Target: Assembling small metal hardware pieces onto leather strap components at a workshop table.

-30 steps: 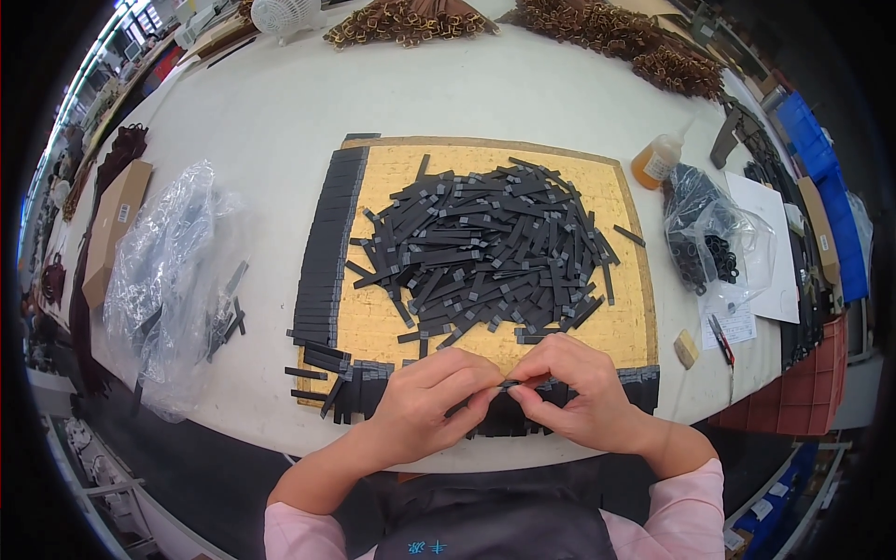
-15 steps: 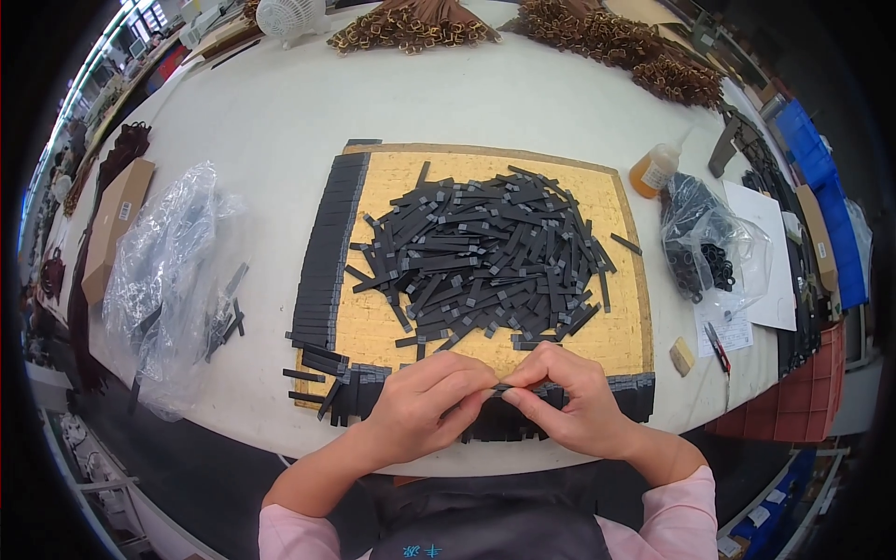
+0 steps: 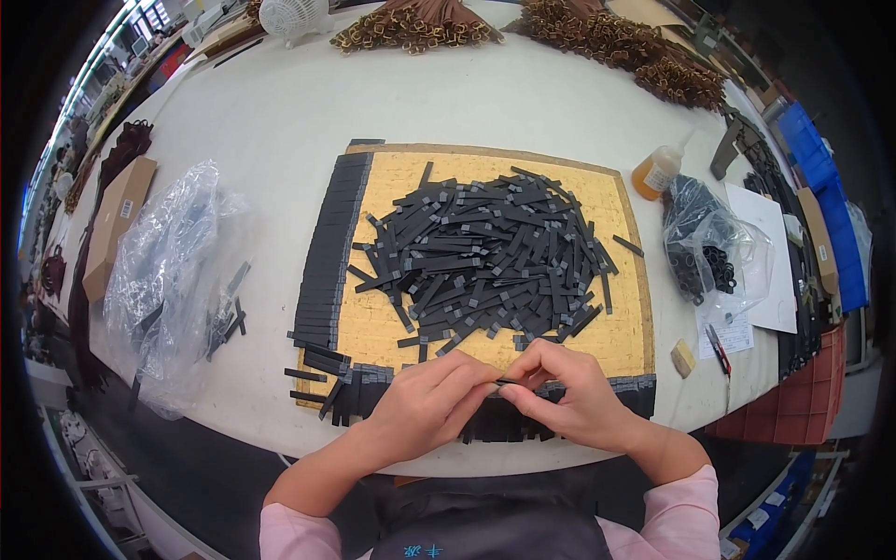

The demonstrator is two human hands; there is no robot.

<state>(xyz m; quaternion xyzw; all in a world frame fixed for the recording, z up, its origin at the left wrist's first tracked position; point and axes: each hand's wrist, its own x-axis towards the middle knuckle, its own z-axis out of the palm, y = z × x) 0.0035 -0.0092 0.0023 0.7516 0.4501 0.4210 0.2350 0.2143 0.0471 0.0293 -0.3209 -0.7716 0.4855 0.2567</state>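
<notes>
My left hand (image 3: 427, 403) and my right hand (image 3: 571, 399) meet over the near edge of a yellow board (image 3: 621, 322). Both are closed in a pinch on one small black strip (image 3: 506, 382), which my fingers mostly cover. Beyond them, a loose heap of black strips with grey ends (image 3: 490, 252) covers the middle of the board. Strips laid side by side line the left edge (image 3: 327, 238), and another row (image 3: 637, 397) runs along the near edge, partly hidden under my hands. At the near left corner several strips (image 3: 322, 362) lie askew.
A clear plastic bag (image 3: 168, 280) lies left beside a brown carton (image 3: 119, 224). To the right are a bottle of amber liquid (image 3: 656, 173), a bag of black rings (image 3: 714, 247), a small yellowish block (image 3: 682, 358) and scissors (image 3: 719, 350). Brown straps with buckles (image 3: 415, 28) lie at the back.
The fingertips have shifted slightly around the strip, and a little more of it shows between them. The heap and the rows look the same.
</notes>
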